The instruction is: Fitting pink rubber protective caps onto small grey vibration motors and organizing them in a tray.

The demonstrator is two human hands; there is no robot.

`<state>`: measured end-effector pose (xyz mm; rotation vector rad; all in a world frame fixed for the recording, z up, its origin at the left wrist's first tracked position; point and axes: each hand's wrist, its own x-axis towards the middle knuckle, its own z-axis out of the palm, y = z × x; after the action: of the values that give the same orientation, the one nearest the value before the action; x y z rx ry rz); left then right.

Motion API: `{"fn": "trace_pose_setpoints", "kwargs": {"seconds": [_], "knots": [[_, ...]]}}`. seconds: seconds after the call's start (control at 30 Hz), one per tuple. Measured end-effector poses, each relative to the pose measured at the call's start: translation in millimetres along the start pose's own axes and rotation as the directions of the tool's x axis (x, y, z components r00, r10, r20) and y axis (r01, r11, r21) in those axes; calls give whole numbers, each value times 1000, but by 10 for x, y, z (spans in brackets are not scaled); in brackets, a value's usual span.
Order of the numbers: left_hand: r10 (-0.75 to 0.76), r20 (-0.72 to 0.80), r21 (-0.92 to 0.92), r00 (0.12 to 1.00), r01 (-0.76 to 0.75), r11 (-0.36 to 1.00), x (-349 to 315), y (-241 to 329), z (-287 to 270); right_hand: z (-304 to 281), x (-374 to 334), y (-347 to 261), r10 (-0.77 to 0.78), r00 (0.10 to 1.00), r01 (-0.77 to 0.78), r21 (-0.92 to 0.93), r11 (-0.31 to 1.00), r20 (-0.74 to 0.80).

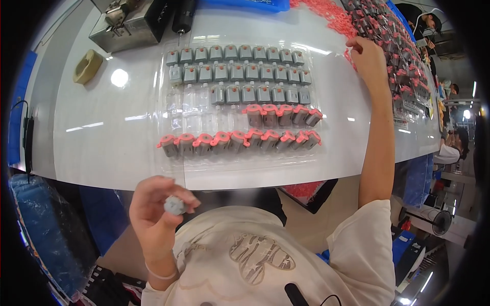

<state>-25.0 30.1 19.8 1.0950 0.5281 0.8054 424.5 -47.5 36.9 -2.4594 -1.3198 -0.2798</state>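
In my left hand [158, 214], near the table's front edge, a small grey motor [175, 205] is pinched between thumb and fingers, one end facing up. Stretched out to the far right, my right hand [367, 58] has its fingers bent down at the edge of a heap of loose pink plastic pieces [329, 18]. What its fingertips hold, if anything, cannot be made out. Between my hands lies a clear plastic tray [196, 122]. Bare grey motors [236, 73] fill its far rows, and motors with pink caps [220, 140] lean in the two near rows.
Many pink-capped motors [400, 56] crowd the table's right side. At the back left are a metal fixture [127, 30], a black power screwdriver [184, 18] and a roll of tape [88, 67]. A blue bin [255, 5] stands behind the tray. Other people sit far right.
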Motion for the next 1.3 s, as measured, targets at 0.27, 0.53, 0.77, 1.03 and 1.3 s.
{"fn": "trace_pose_setpoints", "kwargs": {"seconds": [0.27, 0.53, 0.77, 1.03, 1.3], "knots": [[-123, 149, -104, 981, 139, 985, -27, -40, 102, 150, -123, 79, -120, 990, 110, -129, 985, -69], [-119, 176, -139, 977, 144, 980, -77, -51, 99, -19, -237, -195, 30, 997, -23, 95, 995, -77], [-171, 245, -306, 954, 244, 920, 41, -91, 249, -502, -1180, -1904, -283, 959, 145, 836, 529, 12], [-41, 207, -382, 978, 120, 916, -31, -255, 314, -321, -1657, -2244, -254, 967, 120, 862, 493, 11], [11, 172, -344, 985, 50, 938, -71, -301, 355, -283, -1749, -2142, -256, 967, 108, 881, 460, 15]]}}
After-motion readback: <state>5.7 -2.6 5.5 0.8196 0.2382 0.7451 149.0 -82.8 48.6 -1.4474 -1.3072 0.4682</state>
